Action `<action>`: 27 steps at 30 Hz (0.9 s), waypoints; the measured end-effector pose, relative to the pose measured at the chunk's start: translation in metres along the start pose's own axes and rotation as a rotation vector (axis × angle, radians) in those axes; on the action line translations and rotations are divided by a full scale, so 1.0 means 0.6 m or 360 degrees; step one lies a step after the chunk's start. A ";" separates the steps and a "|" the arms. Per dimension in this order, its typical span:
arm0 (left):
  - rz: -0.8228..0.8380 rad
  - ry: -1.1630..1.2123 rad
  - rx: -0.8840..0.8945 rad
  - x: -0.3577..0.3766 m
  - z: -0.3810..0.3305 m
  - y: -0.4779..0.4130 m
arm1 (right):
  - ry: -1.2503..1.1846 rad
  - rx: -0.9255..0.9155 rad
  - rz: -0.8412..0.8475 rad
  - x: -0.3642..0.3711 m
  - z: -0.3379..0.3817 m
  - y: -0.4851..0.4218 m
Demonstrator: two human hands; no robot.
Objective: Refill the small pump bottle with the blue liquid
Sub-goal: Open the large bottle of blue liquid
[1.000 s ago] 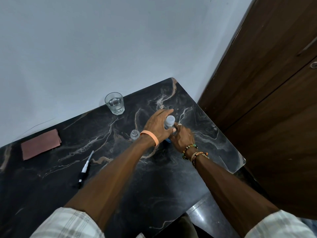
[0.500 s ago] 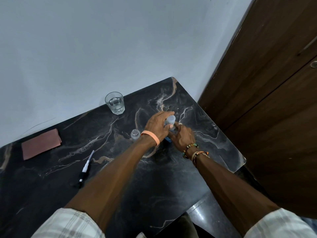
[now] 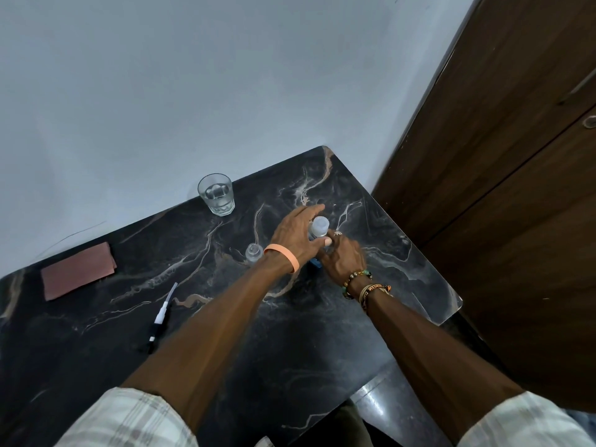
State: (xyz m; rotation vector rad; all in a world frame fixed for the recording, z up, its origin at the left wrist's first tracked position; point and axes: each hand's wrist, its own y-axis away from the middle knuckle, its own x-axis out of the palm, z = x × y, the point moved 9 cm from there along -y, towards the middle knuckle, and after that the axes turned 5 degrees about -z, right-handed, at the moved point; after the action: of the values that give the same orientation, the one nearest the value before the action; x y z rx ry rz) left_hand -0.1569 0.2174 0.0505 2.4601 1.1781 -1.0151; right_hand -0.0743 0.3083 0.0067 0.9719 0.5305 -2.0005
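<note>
**CHG: left hand [image 3: 296, 233] fingers opened off cap [image 3: 320, 224], ref. 0.5 s ago**

At 0.5 s ago the fingers were curled down over the cap of the small pump bottle [image 3: 313, 235], part-covering its 12 o'clock side. Now the index finger [image 3: 317, 208] is straight, its tip shifted toward 12 o'clock, w/ a dark gap between it and the cap. More of the cap top is exposed. The thumb [image 3: 326, 241] tip now lies slightly further toward 6 o'clock of the cap. Finger spread approx. matches the pose at 1.0 s ago. Cap rotation: can't confirm.
</note>
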 end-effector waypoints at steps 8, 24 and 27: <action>-0.0083 0.0014 -0.0006 -0.004 -0.001 -0.003 | 0.0010 0.0021 0.0030 0.004 -0.002 -0.002; -0.0011 0.0009 0.0045 0.002 -0.002 0.005 | -0.0021 0.0020 0.0028 0.000 0.001 0.000; -0.0075 -0.0013 -0.0002 -0.006 0.002 0.003 | -0.0028 0.0032 0.0032 0.001 0.001 0.001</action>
State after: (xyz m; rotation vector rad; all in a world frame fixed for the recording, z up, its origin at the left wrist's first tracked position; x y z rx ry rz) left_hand -0.1578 0.2136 0.0522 2.4356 1.2395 -1.0362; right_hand -0.0742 0.3072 0.0065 0.9675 0.4901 -1.9984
